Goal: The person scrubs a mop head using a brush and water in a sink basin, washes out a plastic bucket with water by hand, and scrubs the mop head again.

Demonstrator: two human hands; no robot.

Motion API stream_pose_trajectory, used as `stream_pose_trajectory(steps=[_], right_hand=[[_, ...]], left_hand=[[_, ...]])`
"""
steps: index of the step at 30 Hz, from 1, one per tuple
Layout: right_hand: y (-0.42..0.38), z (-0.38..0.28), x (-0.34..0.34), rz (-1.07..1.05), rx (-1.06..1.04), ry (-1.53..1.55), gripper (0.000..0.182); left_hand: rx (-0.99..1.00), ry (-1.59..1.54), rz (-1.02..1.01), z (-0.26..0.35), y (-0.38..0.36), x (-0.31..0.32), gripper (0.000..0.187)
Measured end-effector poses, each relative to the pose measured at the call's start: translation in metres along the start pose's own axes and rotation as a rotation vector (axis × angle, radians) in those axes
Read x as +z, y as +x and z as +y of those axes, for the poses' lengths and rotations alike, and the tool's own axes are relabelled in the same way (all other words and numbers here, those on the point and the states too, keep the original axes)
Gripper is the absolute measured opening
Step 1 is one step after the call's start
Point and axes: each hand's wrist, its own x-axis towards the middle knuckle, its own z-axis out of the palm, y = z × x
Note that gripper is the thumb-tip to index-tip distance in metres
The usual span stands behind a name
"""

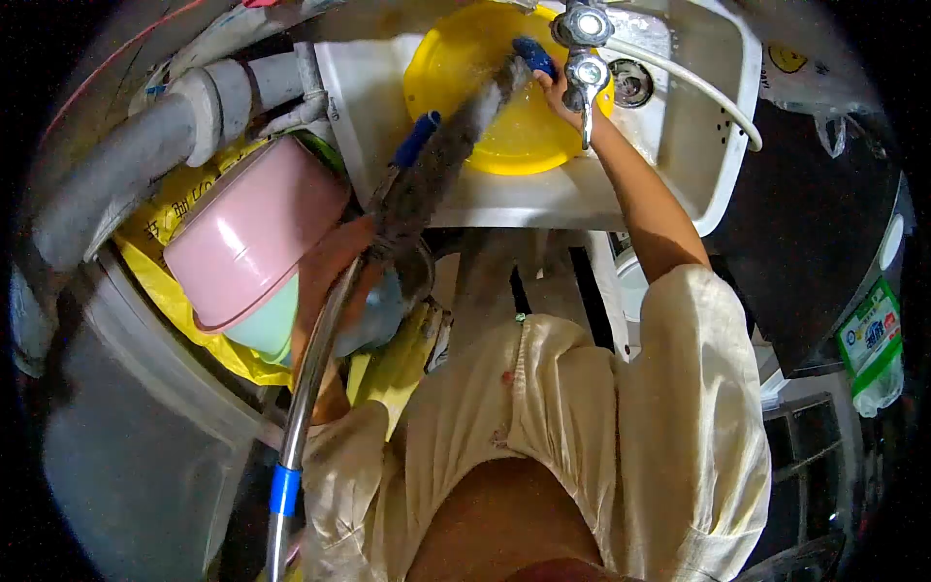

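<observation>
**Mop head held over yellow basin in sink**

The right hand (555, 89) grips the top of a grey mop head (441, 160) over the yellow basin (485, 87) in the white sink (698, 126). The left hand (335, 262) is mostly hidden; its grip cannot be told.

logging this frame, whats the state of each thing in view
mop: head lying in the basin
basin: yellow, tilted in the sink
sink: white, holds the basin
tap: over the sink, water flow unclear
right hand: at the mop head
left hand: on the mop handle
pink bowl: tipped, nested on a green one
</observation>
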Motion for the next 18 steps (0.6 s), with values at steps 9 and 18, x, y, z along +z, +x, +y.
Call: stream_pose_trajectory(steps=[9, 18], right_hand=[[0.005, -0.031, 0.002, -0.093, -0.014, -0.039, 0.036], [-0.138, -0.145, -0.085, -0.255, -0.271, 0.423, 0.035]], left_hand=[[0.548, 0.32, -0.358, 0.006, 0.029, -0.007, 0.026], [0.637, 0.569, -0.242, -0.001, 0.02, 0.001, 0.029]])
